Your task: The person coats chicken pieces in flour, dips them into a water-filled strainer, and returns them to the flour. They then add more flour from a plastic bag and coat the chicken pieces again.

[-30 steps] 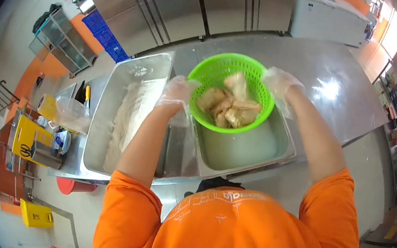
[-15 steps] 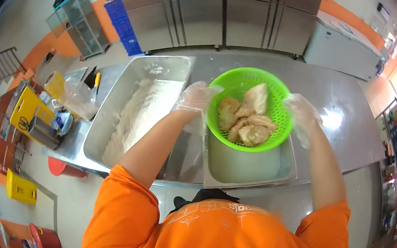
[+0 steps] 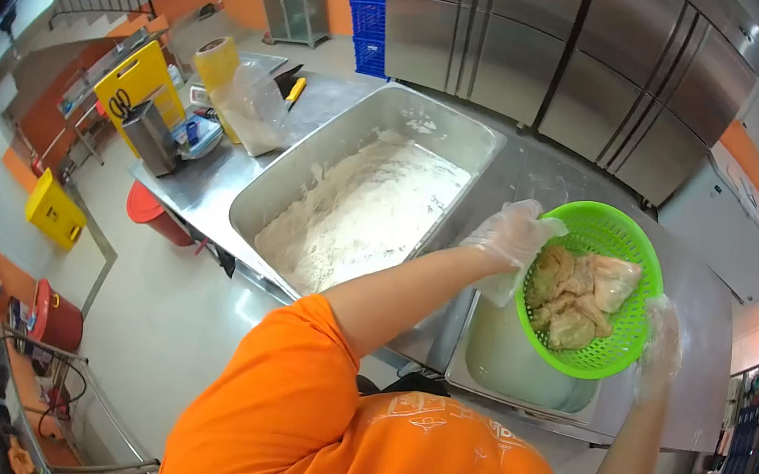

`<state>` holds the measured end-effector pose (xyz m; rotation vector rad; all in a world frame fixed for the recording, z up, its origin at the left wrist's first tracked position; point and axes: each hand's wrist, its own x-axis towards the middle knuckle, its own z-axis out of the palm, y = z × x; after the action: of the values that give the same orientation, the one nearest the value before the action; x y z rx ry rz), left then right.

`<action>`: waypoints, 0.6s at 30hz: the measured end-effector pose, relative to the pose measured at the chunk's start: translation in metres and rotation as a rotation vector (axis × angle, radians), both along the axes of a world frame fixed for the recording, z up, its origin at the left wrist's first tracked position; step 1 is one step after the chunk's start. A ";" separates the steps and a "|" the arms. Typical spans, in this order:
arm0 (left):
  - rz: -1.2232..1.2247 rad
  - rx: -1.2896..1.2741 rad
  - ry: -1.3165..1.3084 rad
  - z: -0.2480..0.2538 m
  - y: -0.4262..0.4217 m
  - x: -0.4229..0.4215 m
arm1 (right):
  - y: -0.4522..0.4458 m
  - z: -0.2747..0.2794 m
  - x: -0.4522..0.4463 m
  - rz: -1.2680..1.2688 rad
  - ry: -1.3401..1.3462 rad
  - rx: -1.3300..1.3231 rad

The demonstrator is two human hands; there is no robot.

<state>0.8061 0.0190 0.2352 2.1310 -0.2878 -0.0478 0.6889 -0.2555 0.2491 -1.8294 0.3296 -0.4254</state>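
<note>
Between my gloved hands is a bright green colander (image 3: pixel 637 261) with several raw, pale chicken pieces (image 3: pixel 578 297) in it. My left hand (image 3: pixel 519 234), in a clear plastic glove, grips its left rim. On the right side, my right hand (image 3: pixel 662 346), gloved the same way, is closed on the rim. The colander is above a steel pan of cloudy liquid (image 3: pixel 517 361), partly covering it. To the left stands a large, deep steel pan (image 3: pixel 243 219) holding white flour (image 3: pixel 358 220).
A knife with a yellow handle (image 3: pixel 296 92), a plastic bag (image 3: pixel 252 110) and a steel container (image 3: pixel 151 138) with scissors are at the table's left end. Steel refrigerators (image 3: pixel 519 54) line the back. A red bucket (image 3: pixel 157 213) stands below the table.
The view has swung left, so the table and flour pan appear turned and shifted. Both hands still hold the colander, and the chicken pieces now lie bunched toward its left side.
</note>
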 end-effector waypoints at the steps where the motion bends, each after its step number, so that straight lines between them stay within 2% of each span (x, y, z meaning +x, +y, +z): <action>1: 0.044 -0.039 0.011 -0.010 -0.002 -0.004 | 0.000 -0.010 -0.008 0.011 -0.029 -0.008; 2: 0.009 -0.047 0.042 -0.027 -0.004 -0.015 | 0.003 -0.017 -0.024 -0.004 0.030 0.020; 4: -0.030 -0.083 -0.001 -0.022 0.000 -0.013 | 0.013 0.002 -0.012 0.003 0.045 0.056; 5: -0.049 -0.097 -0.023 -0.019 0.002 -0.011 | 0.008 -0.001 -0.007 0.038 -0.102 0.144; 6: 0.008 -0.033 -0.274 -0.023 -0.003 -0.017 | -0.008 -0.012 -0.013 0.063 -0.221 0.241; 7: -0.073 0.051 -0.171 -0.024 -0.007 -0.010 | -0.018 -0.026 -0.021 0.074 -0.325 0.348; 8: -0.167 0.128 -0.051 -0.026 -0.013 0.001 | -0.022 -0.032 -0.029 0.062 -0.164 0.270; 10: -0.342 0.242 -0.066 0.002 0.000 -0.022 | -0.027 -0.008 -0.014 0.079 0.091 0.072; 13: -0.032 -0.144 0.094 0.017 0.005 -0.038 | -0.010 0.013 -0.016 0.287 -0.082 0.069; 14: -0.064 -0.138 0.092 0.004 0.002 -0.027 | -0.010 0.000 -0.018 0.188 -0.019 0.090; 16: -0.293 0.020 0.015 -0.008 0.000 -0.039 | -0.021 -0.009 -0.017 -0.014 0.098 0.079; 18: -0.292 0.017 -0.008 0.009 0.015 -0.027 | -0.006 0.014 -0.015 0.179 -0.037 0.074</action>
<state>0.7795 0.0344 0.2440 2.0906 -0.6032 -0.2122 0.6743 -0.2618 0.2632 -1.7597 0.1529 -0.3184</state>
